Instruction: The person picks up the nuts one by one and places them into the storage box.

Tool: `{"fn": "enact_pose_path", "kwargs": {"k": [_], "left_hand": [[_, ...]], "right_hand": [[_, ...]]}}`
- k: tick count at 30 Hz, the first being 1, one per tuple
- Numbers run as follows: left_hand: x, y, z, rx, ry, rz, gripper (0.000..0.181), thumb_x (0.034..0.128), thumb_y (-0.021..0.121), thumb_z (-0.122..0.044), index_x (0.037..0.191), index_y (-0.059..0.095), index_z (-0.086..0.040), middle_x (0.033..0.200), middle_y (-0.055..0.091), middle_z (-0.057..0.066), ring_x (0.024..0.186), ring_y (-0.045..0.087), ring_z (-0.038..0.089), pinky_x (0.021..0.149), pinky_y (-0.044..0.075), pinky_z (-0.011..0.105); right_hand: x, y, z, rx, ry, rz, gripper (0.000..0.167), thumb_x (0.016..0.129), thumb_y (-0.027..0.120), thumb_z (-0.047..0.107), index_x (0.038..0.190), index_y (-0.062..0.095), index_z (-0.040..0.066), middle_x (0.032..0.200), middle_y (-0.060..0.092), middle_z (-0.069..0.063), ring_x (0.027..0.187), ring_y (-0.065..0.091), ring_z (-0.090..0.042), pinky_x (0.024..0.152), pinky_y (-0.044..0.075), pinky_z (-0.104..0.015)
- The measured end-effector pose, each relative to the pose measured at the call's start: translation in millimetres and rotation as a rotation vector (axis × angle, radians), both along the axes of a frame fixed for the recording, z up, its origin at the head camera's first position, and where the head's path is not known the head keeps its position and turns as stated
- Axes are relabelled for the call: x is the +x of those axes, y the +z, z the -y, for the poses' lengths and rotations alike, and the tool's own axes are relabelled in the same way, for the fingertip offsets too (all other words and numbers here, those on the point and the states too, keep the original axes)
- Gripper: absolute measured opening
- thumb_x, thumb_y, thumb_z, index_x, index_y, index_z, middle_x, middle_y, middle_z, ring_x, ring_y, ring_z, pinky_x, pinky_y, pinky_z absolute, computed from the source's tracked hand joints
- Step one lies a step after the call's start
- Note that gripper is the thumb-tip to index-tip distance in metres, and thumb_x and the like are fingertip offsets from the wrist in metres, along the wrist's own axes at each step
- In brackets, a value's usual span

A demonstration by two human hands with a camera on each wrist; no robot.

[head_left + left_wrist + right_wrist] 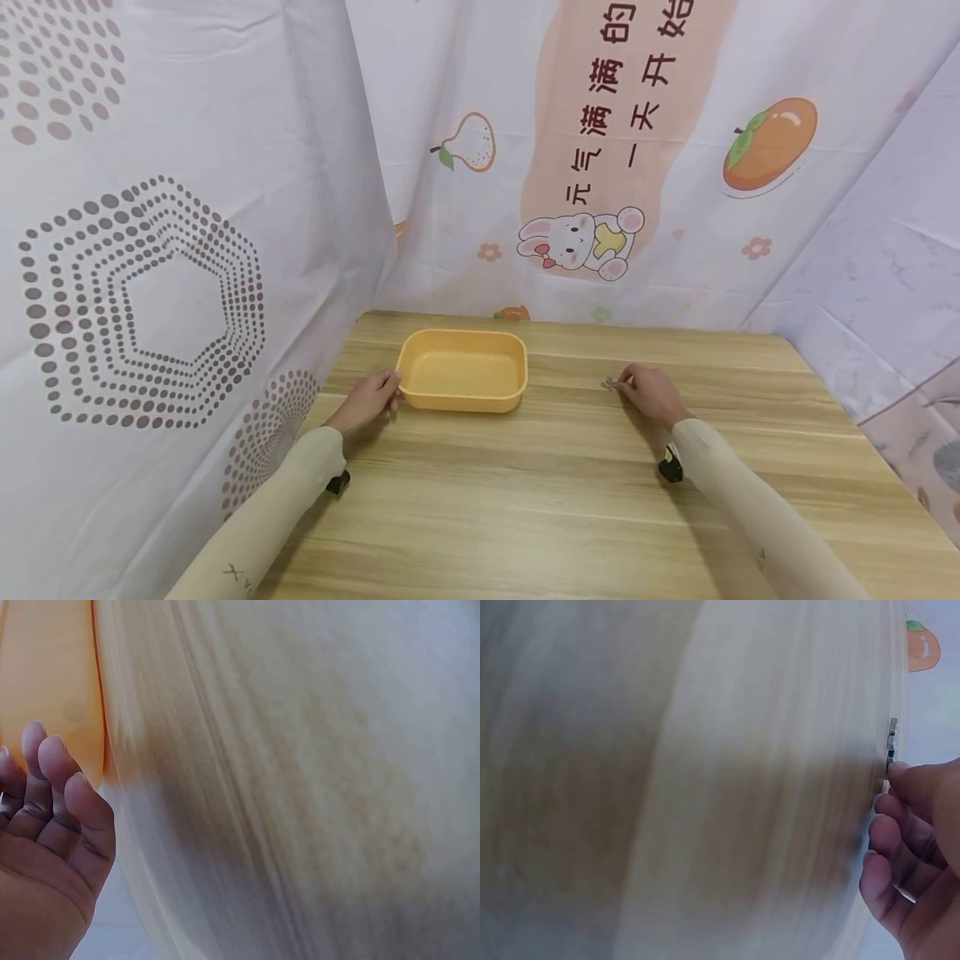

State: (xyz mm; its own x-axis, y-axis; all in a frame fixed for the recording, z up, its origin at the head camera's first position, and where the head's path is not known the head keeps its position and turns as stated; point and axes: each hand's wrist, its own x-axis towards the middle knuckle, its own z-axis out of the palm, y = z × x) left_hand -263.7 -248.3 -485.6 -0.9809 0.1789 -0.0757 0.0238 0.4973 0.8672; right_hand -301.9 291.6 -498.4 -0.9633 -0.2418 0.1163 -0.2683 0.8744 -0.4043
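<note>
A yellow-orange rectangular tray (463, 403) with rounded corners and raised sides sits on the wooden table. At its left end, my left hand (371, 395) holds the rim; in the left wrist view the curled fingers (86, 802) lie against the tray's side (52, 667), and the thumb is hidden. My right hand (651, 392), to the right of the tray, pinches a small silvery metal piece (609, 383) between thumb and index finger, close to the tabletop. Seen from the right wrist, this metal piece (892, 735) looks thin, with a notched edge; its exact kind is unclear.
The light wooden table (517, 500) reaches back to a white printed curtain (450, 217). Another dotted curtain (180, 292) hangs close along the left side. A dark wrist device (671, 464) sits under the right wrist, and a similar dark device (339, 482) under the left.
</note>
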Motion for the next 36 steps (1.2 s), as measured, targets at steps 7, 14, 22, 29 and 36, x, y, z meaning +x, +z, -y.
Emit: {"fn": "enact_pose_path", "kwargs": {"k": [7, 14, 22, 29, 36], "left_hand": [[1.2, -0.4, 0.2, 0.002, 0.001, -0.001, 0.045, 0.1134, 0.040, -0.037, 0.099, 0.059, 0.001, 0.078, 0.061, 0.009, 0.061, 0.054, 0.014, 0.053, 0.049, 0.024], [1.7, -1.5, 0.3, 0.013, 0.005, 0.001, 0.044, 0.1133, 0.041, -0.037, 0.096, 0.059, 0.000, 0.077, 0.061, 0.009, 0.061, 0.054, 0.016, 0.052, 0.048, 0.025], [2.0, 0.5, -0.5, 0.024, 0.007, 0.010, 0.043, 0.1132, 0.041, -0.037, 0.099, 0.059, 0.000, 0.078, 0.061, 0.009, 0.063, 0.055, 0.016, 0.053, 0.048, 0.025], [2.7, 3.8, -1.4, 0.022, 0.018, 0.031, 0.045, 0.1132, 0.041, -0.038, 0.102, 0.059, 0.002, 0.080, 0.061, 0.010, 0.064, 0.054, 0.017, 0.053, 0.047, 0.024], [2.7, 4.2, -1.3, 0.022, 0.015, 0.032, 0.044, 0.1134, 0.040, -0.037, 0.101, 0.060, 0.001, 0.080, 0.061, 0.010, 0.063, 0.054, 0.017, 0.053, 0.048, 0.024]], "right_hand": [[-0.3, -0.8, 1.3, 0.007, 0.015, -0.002, 0.011, 0.101, 0.068, 0.015, 0.101, 0.070, 0.004, 0.080, 0.068, -0.002, 0.070, 0.062, -0.018, 0.066, 0.053, -0.042], [-0.3, -1.1, 2.6, 0.008, 0.041, -0.002, 0.008, 0.101, 0.067, 0.013, 0.103, 0.070, 0.005, 0.083, 0.070, -0.003, 0.073, 0.065, -0.020, 0.067, 0.054, -0.043], [-4.9, 0.3, 2.4, 0.058, 0.043, 0.024, 0.013, 0.103, 0.062, 0.014, 0.101, 0.069, 0.003, 0.086, 0.069, -0.006, 0.072, 0.062, -0.018, 0.067, 0.054, -0.041], [-6.6, 2.2, 5.4, 0.102, 0.057, 0.001, 0.016, 0.101, 0.058, 0.010, 0.100, 0.068, -0.003, 0.087, 0.071, -0.012, 0.070, 0.062, -0.020, 0.068, 0.055, -0.043], [-8.3, 4.9, 8.1, 0.118, 0.049, 0.020, 0.014, 0.097, 0.059, 0.010, 0.093, 0.068, 0.000, 0.088, 0.071, -0.011, 0.071, 0.062, -0.021, 0.070, 0.055, -0.045]]}}
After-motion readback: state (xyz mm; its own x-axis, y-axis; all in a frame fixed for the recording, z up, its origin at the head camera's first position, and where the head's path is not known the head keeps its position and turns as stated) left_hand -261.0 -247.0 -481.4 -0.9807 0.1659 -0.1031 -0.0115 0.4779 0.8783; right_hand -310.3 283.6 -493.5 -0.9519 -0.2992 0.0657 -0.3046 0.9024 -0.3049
